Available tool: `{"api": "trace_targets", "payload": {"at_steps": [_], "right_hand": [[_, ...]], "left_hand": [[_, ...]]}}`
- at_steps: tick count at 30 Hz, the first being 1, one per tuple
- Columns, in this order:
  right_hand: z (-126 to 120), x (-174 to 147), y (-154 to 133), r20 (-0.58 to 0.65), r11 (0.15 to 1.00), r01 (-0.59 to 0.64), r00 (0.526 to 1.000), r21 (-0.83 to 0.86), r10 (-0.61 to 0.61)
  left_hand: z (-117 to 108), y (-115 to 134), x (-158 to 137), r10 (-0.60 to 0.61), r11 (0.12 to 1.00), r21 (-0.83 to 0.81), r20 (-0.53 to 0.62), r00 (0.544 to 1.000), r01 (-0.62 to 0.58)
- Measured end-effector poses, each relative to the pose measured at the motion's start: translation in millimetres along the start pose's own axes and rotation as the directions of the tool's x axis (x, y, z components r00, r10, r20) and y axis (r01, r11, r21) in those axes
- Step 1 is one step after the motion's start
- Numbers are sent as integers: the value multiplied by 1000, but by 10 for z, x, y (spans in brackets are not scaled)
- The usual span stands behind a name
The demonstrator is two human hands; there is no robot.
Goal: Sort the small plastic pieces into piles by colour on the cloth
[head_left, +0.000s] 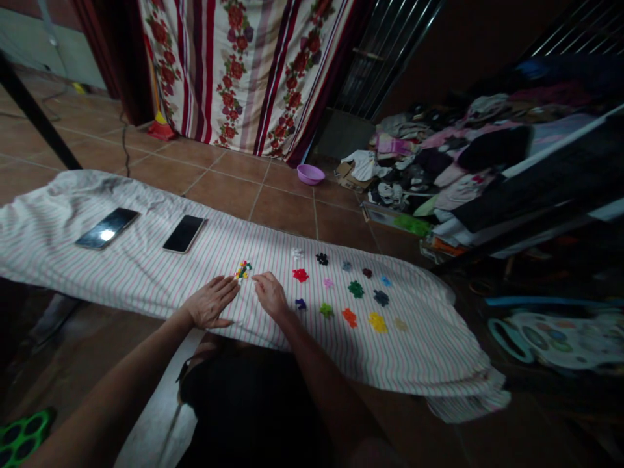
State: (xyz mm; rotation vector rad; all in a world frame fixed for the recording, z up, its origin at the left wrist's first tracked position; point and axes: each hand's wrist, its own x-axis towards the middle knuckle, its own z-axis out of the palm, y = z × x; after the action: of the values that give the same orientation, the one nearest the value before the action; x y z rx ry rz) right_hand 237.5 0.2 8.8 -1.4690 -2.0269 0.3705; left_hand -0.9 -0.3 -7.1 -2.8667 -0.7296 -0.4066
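My left hand (213,303) lies flat on the striped cloth (234,240), its fingers stretched out. Their tips reach the edge of a small cluster of mixed red, yellow and green pieces (242,270). Just right of that cluster, my right hand (271,294) is curled with thumb and forefinger together; whatever they pinch is too small to make out. Farther right, small pieces lie sorted by colour, among them red pieces (301,275), black pieces (322,259), dark green pieces (355,289), orange pieces (350,318) and yellow pieces (377,322).
Two phones, a larger one (108,228) and a smaller one (185,234), rest on the cloth at the left. Beyond it, a purple basin (311,174) stands on the tiled floor before a floral curtain (234,78). Heaped clothes (439,149) fill the right side.
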Motion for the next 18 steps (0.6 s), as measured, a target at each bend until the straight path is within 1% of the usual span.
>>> {"api": "trace_targets", "payload": {"at_steps": [4, 7, 10, 13, 18], "right_hand": [[75, 69, -132, 47, 1000, -26, 999, -12, 27], [100, 126, -220, 59, 994, -89, 994, -59, 93], [114, 178, -298, 48, 977, -178, 982, -115, 185], [131, 212, -358, 28, 960, -236, 970, -154, 243], [161, 208, -386, 3, 950, -254, 966, -181, 259]], "left_hand": [[-19, 0, 11, 8, 1000, 7, 11, 1000, -8], [-40, 0, 18, 18, 1000, 11, 16, 1000, -18], [-37, -2, 16, 23, 1000, 10, 11, 1000, -23], [-21, -4, 10, 25, 1000, 11, 2, 1000, -25], [2, -7, 5, 22, 1000, 7, 1, 1000, -22]]}}
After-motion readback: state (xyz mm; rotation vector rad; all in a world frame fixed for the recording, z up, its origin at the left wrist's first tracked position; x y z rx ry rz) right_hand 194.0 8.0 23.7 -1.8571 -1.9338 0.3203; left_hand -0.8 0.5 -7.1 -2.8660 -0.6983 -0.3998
